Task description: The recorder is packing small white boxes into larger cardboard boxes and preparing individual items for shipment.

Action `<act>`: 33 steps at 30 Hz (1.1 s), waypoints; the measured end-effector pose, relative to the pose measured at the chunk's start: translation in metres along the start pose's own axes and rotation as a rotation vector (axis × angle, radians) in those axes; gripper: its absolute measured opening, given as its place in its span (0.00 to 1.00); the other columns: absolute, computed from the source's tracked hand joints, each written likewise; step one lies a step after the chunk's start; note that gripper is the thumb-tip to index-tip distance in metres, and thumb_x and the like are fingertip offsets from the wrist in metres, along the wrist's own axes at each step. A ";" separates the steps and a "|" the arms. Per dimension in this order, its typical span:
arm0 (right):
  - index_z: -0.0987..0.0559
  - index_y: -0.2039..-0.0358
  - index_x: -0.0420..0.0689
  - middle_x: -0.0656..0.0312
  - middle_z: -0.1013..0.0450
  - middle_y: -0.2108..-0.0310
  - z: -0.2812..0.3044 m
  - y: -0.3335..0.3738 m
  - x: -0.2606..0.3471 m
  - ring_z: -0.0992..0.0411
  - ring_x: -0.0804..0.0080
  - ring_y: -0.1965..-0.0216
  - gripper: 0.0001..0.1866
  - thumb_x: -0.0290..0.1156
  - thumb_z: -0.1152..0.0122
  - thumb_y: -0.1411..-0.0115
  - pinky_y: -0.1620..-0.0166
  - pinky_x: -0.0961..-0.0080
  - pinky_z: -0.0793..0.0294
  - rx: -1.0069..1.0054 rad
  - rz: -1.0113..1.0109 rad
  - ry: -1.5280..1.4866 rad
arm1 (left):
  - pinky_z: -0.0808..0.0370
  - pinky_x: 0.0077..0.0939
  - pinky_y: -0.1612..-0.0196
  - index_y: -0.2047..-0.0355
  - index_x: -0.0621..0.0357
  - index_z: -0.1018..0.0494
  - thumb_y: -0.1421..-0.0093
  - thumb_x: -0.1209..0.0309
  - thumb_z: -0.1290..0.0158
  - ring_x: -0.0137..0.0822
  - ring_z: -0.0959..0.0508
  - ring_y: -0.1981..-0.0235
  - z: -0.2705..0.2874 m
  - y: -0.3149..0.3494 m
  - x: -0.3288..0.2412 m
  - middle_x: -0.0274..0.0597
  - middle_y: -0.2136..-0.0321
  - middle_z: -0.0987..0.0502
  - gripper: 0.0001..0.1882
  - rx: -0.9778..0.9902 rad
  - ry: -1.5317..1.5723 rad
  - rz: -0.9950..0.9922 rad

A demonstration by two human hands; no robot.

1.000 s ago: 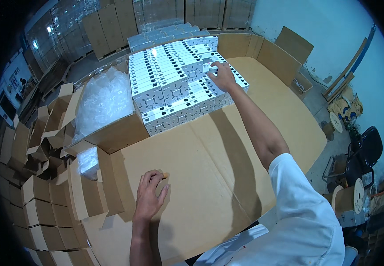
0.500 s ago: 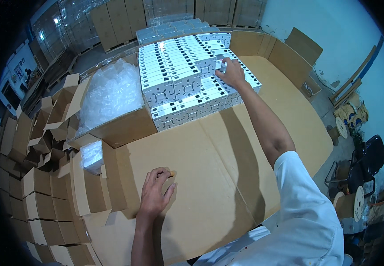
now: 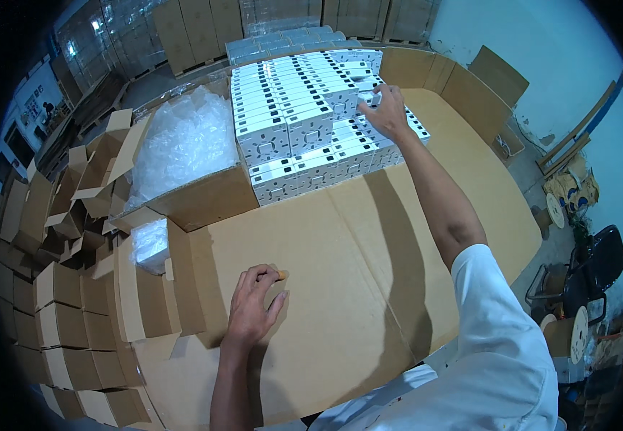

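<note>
White boxes (image 3: 283,118) with dark slots and a printed pattern stand in tight rows, stacked in layers, at the far side of the cardboard-topped table. Over the right part of this stack, my right hand (image 3: 389,116) reaches with thumb and fingers curved around the end of one white box (image 3: 369,98); the palm side is partly hidden. My left hand (image 3: 252,305) hovers low over the table, its fingers bent and apart, holding nothing. A small orange piece (image 3: 281,275) shows at one of its fingertips.
Left of the stack, a large carton (image 3: 211,197) holds crumpled clear plastic bags (image 3: 182,136). An opened carton (image 3: 186,287) with a plastic-wrapped item (image 3: 150,244) stands nearer. More small open cartons (image 3: 60,323) line the left. Bent cardboard (image 3: 455,86) edges the far right.
My right hand has shifted slightly to the right and away along the stack. The left hand stays nearly where it was. The whole view has moved a little.
</note>
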State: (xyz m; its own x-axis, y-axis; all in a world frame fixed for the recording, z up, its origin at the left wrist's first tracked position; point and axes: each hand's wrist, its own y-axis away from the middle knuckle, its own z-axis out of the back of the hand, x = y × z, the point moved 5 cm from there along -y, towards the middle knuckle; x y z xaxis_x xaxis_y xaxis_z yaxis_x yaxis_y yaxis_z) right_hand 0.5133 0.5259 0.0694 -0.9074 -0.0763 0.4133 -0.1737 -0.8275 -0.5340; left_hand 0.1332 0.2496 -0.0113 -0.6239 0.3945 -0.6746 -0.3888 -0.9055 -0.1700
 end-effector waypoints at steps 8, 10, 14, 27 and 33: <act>0.26 0.51 0.36 0.42 0.35 0.49 0.012 -0.003 0.009 0.35 0.47 0.45 0.31 0.46 0.32 0.47 0.41 0.56 0.33 -0.052 0.038 -0.038 | 0.29 0.38 0.43 0.51 0.61 0.26 0.43 0.73 0.39 0.47 0.29 0.47 0.004 0.004 0.002 0.46 0.50 0.29 0.18 -0.006 0.011 -0.008; 0.26 0.52 0.35 0.44 0.35 0.48 0.010 -0.002 0.008 0.36 0.46 0.44 0.30 0.44 0.31 0.47 0.41 0.56 0.33 -0.068 0.031 -0.101 | 0.29 0.38 0.43 0.51 0.61 0.26 0.43 0.73 0.39 0.47 0.29 0.47 0.005 0.005 0.003 0.46 0.50 0.29 0.19 -0.003 0.023 0.006; 0.25 0.54 0.38 0.45 0.36 0.47 0.004 -0.001 0.003 0.37 0.46 0.44 0.27 0.42 0.28 0.49 0.42 0.53 0.33 -0.131 0.088 -0.112 | 0.30 0.38 0.42 0.52 0.61 0.26 0.43 0.73 0.38 0.47 0.29 0.46 0.006 0.007 0.003 0.46 0.50 0.29 0.19 0.015 0.001 0.009; 0.24 0.61 0.45 0.50 0.35 0.52 0.008 0.008 0.002 0.35 0.50 0.47 0.21 0.40 0.26 0.51 0.46 0.50 0.31 -0.178 0.201 -0.098 | 0.31 0.39 0.41 0.52 0.61 0.26 0.43 0.73 0.38 0.47 0.29 0.45 0.007 0.002 0.009 0.46 0.51 0.29 0.18 0.009 0.001 0.031; 0.24 0.60 0.43 0.53 0.32 0.57 0.019 0.012 0.003 0.32 0.58 0.54 0.21 0.41 0.28 0.49 0.53 0.59 0.28 -0.286 0.285 -0.027 | 0.31 0.39 0.40 0.52 0.61 0.26 0.42 0.72 0.39 0.47 0.29 0.45 0.005 0.002 0.010 0.46 0.50 0.29 0.18 -0.007 0.014 0.027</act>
State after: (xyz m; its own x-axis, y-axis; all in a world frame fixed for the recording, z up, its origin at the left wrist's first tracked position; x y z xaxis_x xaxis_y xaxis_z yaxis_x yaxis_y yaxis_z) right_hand 0.5158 0.5051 0.0784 -0.9247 -0.2983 0.2365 -0.0195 -0.5833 -0.8120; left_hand 0.1223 0.2523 -0.0152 -0.6242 0.3679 -0.6892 -0.3670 -0.9169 -0.1570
